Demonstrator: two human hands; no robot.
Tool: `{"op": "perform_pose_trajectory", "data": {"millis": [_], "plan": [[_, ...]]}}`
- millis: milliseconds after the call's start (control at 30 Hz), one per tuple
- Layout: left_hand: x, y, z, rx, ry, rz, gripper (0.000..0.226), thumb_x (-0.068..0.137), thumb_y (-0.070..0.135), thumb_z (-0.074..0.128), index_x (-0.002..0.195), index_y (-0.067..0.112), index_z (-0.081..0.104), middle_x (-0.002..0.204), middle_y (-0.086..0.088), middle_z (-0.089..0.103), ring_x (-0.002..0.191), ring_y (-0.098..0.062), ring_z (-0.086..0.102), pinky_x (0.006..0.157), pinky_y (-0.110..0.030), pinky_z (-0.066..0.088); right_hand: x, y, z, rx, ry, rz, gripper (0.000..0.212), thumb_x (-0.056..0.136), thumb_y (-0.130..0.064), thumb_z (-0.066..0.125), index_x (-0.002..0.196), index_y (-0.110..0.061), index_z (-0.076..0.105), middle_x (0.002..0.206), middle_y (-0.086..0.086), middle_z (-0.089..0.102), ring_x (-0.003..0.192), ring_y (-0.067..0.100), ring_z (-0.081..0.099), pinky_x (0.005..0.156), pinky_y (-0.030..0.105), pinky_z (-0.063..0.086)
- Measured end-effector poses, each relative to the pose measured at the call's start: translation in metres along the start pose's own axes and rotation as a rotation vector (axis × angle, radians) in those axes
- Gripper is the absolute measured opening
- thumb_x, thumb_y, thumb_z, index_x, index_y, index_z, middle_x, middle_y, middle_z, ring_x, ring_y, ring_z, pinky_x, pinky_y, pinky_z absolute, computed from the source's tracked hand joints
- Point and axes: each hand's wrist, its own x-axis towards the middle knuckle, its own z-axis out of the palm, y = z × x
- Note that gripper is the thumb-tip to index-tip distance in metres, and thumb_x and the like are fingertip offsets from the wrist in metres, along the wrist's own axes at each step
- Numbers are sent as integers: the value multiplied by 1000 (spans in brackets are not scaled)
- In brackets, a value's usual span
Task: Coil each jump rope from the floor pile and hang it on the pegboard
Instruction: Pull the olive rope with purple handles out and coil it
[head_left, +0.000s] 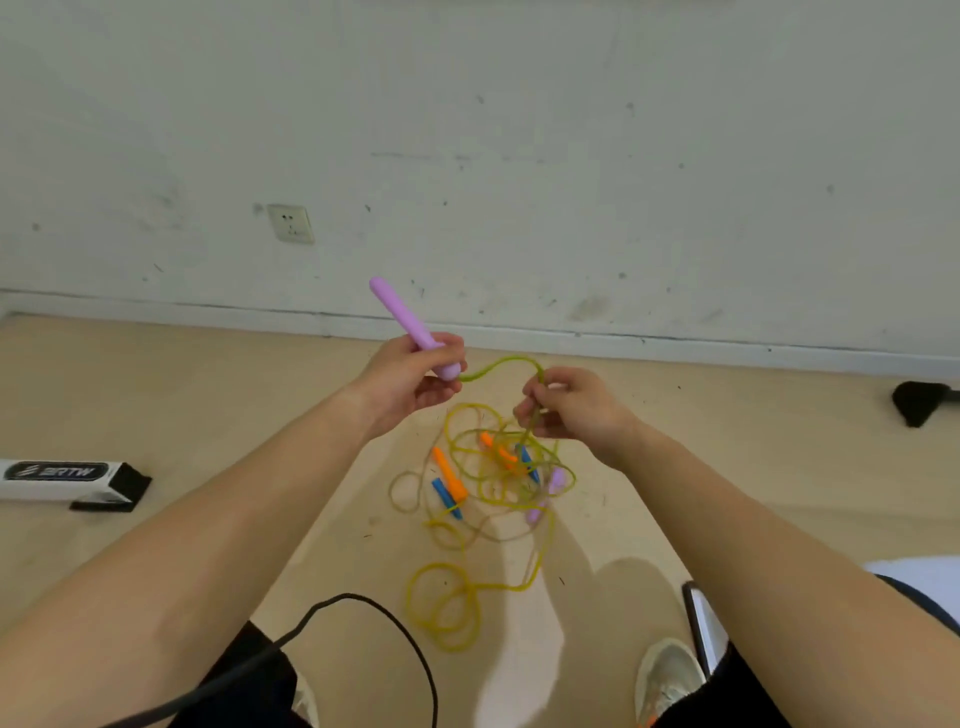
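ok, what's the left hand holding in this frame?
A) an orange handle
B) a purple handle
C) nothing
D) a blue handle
B: the left hand grips the purple handle, whose free end points up toward the wall. An orange handle and a blue handle lie in the floor pile below. The right hand pinches the yellow-green cord.

On the beige floor (208, 415) lie a tangled rope pile (451, 477), a white-and-black box (62, 480) and a black object (917, 402).
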Motion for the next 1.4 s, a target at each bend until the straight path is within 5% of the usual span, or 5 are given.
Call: {"op": "perform_pose_trajectory", "data": {"millis": [300, 500, 700, 933, 1400], "plan": [[-21, -26, 39, -134, -205, -88, 26, 99, 40, 49, 87, 19, 60, 107, -17, 74, 107, -30, 69, 106, -39, 42, -14, -62, 3, 631, -37, -43, 20, 105, -8, 43, 97, -8, 62, 81, 4, 72, 80, 20, 73, 74, 29, 61], [-15, -21, 45, -402, -172, -227, 32, 94, 41, 50, 69, 22, 50, 52, 7, 22, 40, -9, 21, 48, -23, 37, -3, -37, -7, 557, 190, -65, 17, 101, -20, 55, 107, -7, 66, 95, 8, 68, 83, 19, 67, 72, 32, 60], [1, -4, 46, -641, -107, -208, 38, 90, 39, 53, 57, 20, 51, 46, 8, 18, 38, -8, 14, 40, -19, 27, 1, 35, 29, 20, -34, 110, 40, 92, -3, 37, 114, -2, 71, 110, 5, 70, 102, 16, 57, 74, 8, 45], [17, 5, 16, -667, 128, -169, 30, 88, 37, 55, 64, 19, 52, 45, 8, 20, 38, -7, 13, 42, -17, 19, 6, 127, 33, -818, -310, 296, 27, 94, -17, 45, 107, -4, 66, 111, 14, 66, 109, 30, 58, 96, 34, 42], [39, -57, -30, 828, 353, 281, 25, 86, 39, 59, 83, 18, 71, 107, -7, 60, 89, -23, 63, 88, -34, 51, 11, 19, 17, 249, 42, 189, 9, 101, -12, 55, 103, -3, 57, 87, 13, 72, 68, 29, 74, 54, 30, 58]]}}
